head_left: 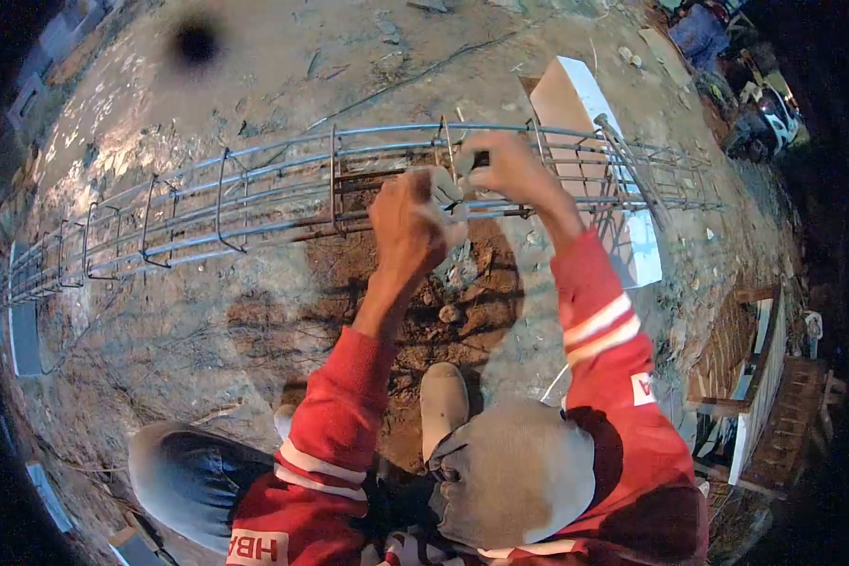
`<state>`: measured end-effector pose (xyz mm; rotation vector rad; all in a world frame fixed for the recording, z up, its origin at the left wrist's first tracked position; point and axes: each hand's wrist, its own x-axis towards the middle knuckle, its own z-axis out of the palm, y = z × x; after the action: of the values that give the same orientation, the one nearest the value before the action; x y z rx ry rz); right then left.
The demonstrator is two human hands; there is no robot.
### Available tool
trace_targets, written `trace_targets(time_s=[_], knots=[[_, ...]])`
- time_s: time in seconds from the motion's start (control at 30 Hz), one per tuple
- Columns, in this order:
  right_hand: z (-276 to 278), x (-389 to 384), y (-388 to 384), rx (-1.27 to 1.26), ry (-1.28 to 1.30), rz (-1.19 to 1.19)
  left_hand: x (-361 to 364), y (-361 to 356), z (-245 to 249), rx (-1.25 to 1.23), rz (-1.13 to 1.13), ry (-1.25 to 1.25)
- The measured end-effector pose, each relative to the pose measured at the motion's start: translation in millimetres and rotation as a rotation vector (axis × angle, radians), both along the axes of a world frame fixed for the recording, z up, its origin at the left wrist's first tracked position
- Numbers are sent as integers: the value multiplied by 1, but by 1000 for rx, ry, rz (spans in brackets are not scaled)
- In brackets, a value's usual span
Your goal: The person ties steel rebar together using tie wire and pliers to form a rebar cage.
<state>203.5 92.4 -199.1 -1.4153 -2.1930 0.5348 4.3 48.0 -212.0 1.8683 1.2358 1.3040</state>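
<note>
Both the left hand (pixel 409 219) and right hand (pixel 506 168) curl, grips unclear, at twelve to one o'clock on the rebar cage (pixel 333 179) spanning nine to two, likely stiff, heavy, best held by its long bars (pixel 387 128).

Rough earthen ground (pixel 283 85), bright glare (pixel 118 141) at left, dark shadows (pixel 502 283), timber pieces (pixel 790 420) at right

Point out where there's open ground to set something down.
Largely open ground lies beyond the rebar cage, left of the white block; a rougher patch sits between the rebar cage and the left knee. It's crowded where the left hand and right hand come close together at the rebar cage.
</note>
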Motion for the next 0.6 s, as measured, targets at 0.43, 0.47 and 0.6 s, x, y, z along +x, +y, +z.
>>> trace_targets(time_s=[0.43,0.47,0.6], knots=[[-68,-58,-95,-539,1087,-694,7,5,-36,294,31,47],[-76,-55,-94,-523,1083,-700,6,6,-33,308,6,58],[-61,-69,-109,443,94,-755,5,3,-14,-53,-43,187]])
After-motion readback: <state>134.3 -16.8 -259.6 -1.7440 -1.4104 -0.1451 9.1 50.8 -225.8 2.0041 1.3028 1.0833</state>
